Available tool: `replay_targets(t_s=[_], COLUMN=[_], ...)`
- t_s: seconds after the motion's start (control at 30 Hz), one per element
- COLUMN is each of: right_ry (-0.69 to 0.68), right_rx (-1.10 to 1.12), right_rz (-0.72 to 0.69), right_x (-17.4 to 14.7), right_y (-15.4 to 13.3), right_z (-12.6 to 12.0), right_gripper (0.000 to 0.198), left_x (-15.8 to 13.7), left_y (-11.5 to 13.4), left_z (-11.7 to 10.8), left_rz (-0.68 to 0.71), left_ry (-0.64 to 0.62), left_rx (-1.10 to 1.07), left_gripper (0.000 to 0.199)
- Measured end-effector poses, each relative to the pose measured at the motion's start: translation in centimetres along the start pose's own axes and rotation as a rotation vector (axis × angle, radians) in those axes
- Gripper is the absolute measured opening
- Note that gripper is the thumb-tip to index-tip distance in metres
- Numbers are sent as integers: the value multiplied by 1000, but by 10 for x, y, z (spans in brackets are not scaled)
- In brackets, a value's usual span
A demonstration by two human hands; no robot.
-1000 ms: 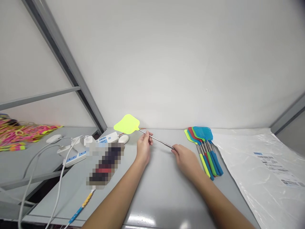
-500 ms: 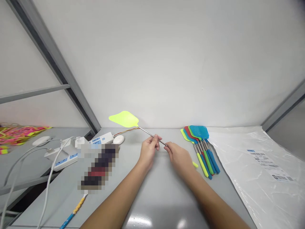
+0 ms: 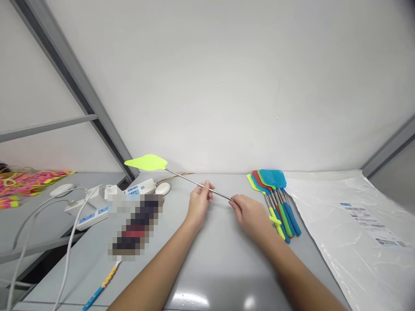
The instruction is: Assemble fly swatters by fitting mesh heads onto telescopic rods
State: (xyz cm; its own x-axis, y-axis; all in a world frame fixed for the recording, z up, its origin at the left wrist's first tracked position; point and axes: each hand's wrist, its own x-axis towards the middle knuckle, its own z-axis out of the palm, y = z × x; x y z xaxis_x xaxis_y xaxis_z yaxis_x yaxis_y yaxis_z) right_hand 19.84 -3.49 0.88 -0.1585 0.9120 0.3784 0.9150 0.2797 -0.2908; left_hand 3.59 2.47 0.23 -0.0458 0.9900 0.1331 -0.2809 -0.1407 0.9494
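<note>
Yellow-headed fly swatter [image 3: 146, 163], held above the worktop [image 3: 210, 259], looks light with a thin, stiff metal rod, left hand [image 3: 199, 202] pinching mid-rod and right hand [image 3: 249, 212] closed around the handle end.

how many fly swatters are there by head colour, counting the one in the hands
yellow-green heads: 2, the extended swatter whose metal rod the left hand and right hand both grip, plus one at the left edge of the pile
red heads: 1, in the pile
blue heads: 1 on top of the pile; any more beneath are hidden
total: 4 heads that can be told apart
</note>
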Motion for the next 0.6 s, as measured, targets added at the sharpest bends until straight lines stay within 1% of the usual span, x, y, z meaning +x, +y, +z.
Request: replay_targets(t_s=[0.07,0.1,0.17,0.3,0.43,0.5,0.6], right_ry=[-1,-4,-11,6,17,17,10], right_rx=[11,15,19,44,61,41,8], right_rz=[-13,-19,-27,-26,-32,-37,-55], right_x=[0,0,1,5,7,6,2], right_y=[3,4,3,-7,-14,-14,-9], right_z=[1,1,1,-2,-6,-8,-11], right_gripper=[23,24,25,25,25,25,25], left_x=[-13,-18,-24,-21,-6,4,20], left_y=[-7,-9,-7,8,25,33,43], left_z=[14,18,22,18,5,-6,-24], left_rz=[-55,-75,-81,-18,45,115,235], left_ry=[-185,-232,-243,-141,-29,73,286], left_rx=[79,88,90,27,-105,-197,-350], left_gripper=[39,40,40,39,38,35,34])
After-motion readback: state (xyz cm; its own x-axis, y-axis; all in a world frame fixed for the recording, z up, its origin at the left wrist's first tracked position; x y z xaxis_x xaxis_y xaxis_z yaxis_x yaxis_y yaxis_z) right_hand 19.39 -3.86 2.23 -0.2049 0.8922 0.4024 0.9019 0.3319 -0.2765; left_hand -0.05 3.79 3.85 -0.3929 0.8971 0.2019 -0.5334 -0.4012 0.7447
